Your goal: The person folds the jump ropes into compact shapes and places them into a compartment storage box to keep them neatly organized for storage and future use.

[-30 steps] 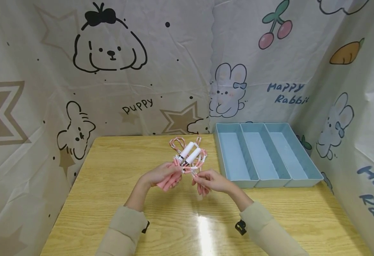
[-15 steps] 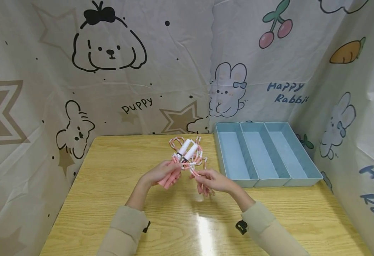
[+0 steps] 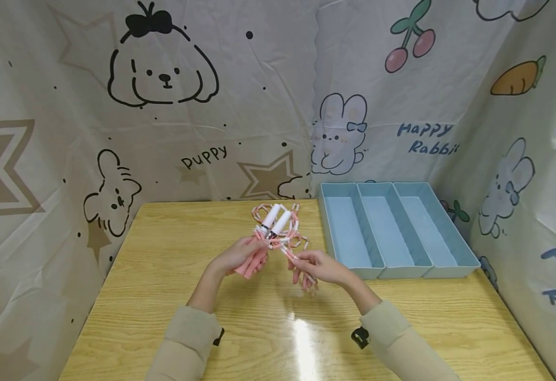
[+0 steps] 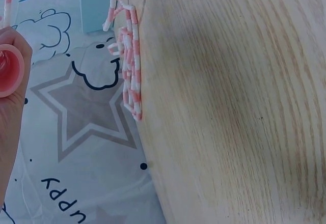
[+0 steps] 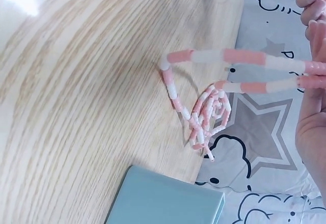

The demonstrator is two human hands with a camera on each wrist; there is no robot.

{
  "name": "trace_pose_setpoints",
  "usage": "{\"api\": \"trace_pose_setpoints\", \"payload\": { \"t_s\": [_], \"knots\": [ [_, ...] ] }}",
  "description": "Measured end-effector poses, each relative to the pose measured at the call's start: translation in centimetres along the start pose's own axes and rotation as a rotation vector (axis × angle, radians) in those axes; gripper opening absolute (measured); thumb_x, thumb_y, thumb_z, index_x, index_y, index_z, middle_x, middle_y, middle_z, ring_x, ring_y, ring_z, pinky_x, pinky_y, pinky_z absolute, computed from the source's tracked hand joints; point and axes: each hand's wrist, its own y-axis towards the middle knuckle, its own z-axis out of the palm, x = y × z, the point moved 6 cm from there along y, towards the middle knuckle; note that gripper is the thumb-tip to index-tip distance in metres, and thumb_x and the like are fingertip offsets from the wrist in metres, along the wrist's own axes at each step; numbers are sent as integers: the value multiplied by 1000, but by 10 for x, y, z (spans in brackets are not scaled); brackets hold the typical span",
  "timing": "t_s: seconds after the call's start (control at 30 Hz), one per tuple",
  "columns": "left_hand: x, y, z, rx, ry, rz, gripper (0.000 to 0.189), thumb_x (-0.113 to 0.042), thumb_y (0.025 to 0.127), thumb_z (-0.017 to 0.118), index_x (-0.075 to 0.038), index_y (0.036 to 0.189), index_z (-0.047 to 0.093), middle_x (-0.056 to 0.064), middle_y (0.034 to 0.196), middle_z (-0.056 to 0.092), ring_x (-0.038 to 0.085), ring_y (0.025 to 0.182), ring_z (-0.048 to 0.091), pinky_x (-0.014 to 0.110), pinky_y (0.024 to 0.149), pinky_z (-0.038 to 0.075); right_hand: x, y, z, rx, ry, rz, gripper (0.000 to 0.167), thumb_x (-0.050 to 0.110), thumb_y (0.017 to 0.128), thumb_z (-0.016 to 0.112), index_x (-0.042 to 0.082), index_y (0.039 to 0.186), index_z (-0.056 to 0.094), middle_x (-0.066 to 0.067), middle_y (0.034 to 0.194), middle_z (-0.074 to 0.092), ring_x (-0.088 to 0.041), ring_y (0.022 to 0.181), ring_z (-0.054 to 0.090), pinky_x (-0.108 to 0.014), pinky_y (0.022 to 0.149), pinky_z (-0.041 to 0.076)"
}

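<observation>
While a printed curtain [image 3: 268, 119] hangs behind the far edge of the wooden desk [image 3: 182, 227], a blue three-compartment tray [image 3: 403, 272] occupies the far right corner. A pink-and-white beaded rope [image 5: 172, 89] lies partly coiled near the middle of the far edge, left of the tray. The right hand [image 3: 320, 267] pinches a strand of the rope; the left hand [image 3: 239, 256] grips its two handles [image 3: 271, 215] together.

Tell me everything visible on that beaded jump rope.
The pink and white beaded jump rope looks plastic. Its two handles, pink with white ends, tilt side by side in the left hand; the right hand pinches its cord. Loose loops lie on the yellowish wooden table, left of the light blue plastic tray.
</observation>
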Motion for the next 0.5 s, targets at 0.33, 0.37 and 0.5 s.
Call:
{"api": "trace_pose_setpoints", "payload": {
  "t_s": [0.33,0.37,0.5],
  "knots": [
    [-2,-1,-7,-33,-14,26,32,-31,97,39,-4,83,50,2,66,54,8,50,51,20,46,45,2,-3,-4,-6,19,-43,30,16,98,41,-8,97,58,-22,75,63,-29,58,62,-28,46,49],
    [-2,-1,-8,-41,-13,25,32,-31,97,39,-3,83,50,3,66,54,8,50,51,20,46,44,2,-3,-5,-4,18,-43,29,15,98,40,-8,97,58,-23,74,62,-28,56,61,-28,45,48],
    [0,-2,-11,-70,-18,13,31,-31,96,40,-3,86,50,3,66,54,8,51,51,20,46,45,-2,-4,-6,-4,7,-12,28,15,98,41,-7,98,57,-25,71,59,-18,50,56,-25,41,44]
  ]
}}
